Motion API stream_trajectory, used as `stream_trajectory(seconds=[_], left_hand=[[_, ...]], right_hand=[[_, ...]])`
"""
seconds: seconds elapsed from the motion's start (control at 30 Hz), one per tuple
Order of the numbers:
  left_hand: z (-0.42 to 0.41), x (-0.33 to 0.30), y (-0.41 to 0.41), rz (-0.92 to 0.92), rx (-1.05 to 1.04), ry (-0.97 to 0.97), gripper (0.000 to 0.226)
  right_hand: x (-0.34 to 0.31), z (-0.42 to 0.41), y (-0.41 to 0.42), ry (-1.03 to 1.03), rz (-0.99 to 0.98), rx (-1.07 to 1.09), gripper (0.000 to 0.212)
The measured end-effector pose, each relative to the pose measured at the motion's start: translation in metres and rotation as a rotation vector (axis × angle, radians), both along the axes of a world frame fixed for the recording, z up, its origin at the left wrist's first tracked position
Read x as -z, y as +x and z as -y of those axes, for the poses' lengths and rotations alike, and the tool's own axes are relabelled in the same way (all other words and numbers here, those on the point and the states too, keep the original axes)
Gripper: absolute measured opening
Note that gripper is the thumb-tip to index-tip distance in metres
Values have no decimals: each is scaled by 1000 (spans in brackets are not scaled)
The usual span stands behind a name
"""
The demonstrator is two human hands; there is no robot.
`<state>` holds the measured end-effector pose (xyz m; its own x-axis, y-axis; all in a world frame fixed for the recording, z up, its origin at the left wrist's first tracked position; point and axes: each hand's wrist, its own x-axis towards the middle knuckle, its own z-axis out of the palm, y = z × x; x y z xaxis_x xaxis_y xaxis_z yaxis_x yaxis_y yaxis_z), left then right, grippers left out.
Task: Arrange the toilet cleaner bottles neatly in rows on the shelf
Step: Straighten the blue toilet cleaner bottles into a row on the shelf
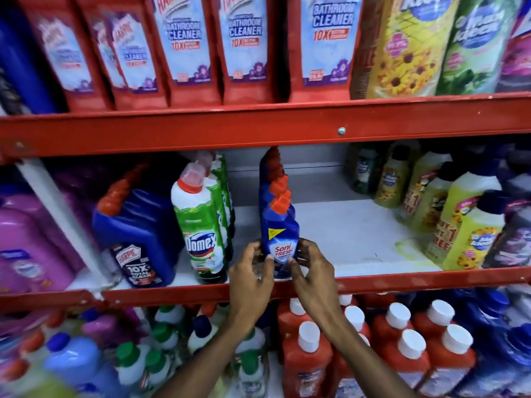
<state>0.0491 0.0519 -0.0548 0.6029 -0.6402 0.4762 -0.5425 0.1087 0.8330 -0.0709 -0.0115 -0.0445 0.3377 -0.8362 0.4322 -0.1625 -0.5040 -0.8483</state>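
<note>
Hands clamp the front Sani Fresh bottle (280, 239) low: left hand (251, 271), right hand (311, 268). Rigid, slick plastic, probably liquid-heavy; base grip beside the Domex bottle (201, 231) suits.

A blue Sani Fresh bottle (280, 239) with an orange angled cap stands upright at the front edge of the middle shelf (344, 282). More blue bottles (273, 179) of the same kind are lined up in a single row behind it, towards the back. A bare white shelf area is seen to its right.
</note>
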Motion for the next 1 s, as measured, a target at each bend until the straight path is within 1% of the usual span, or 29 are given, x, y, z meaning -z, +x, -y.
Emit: stream_trajectory(seconds=[0.17,0.23,0.3,0.33,0.37,0.43,0.47,0.5,0.57,0.6,0.83,0.93,1.0], left_hand=[[-4,-1,0,3,44,37,43],[-5,-2,0,-52,72,52,59],[-2,-7,1,-134,98,82,72],[1,-10,2,-185,131,90,70],[3,-15,0,-235,171,101,63],[10,-21,-1,-320,244,114,38],[13,-21,-2,-356,261,123,30],[14,-21,-4,-373,254,140,33],[17,-15,-4,-364,234,149,61],[18,-12,-3,-347,233,147,67],[21,-9,-2,-347,228,174,80],[20,-9,1,-348,257,188,85],[15,-10,2,-327,246,151,78]], right_hand=[[6,2,2,45,8,30,45],[4,2,2,104,40,19,51],[-3,3,6,198,84,-44,50],[-7,3,9,239,102,-86,48],[-9,4,12,270,117,-118,45],[-10,6,19,303,135,-140,42],[-10,6,21,315,145,-141,41],[-9,6,22,326,156,-140,40],[-8,7,22,347,163,-139,39],[-7,7,22,355,162,-140,38],[-3,10,24,328,150,-121,38],[-6,6,24,331,170,-104,41],[-10,-2,23,331,242,-58,47]])
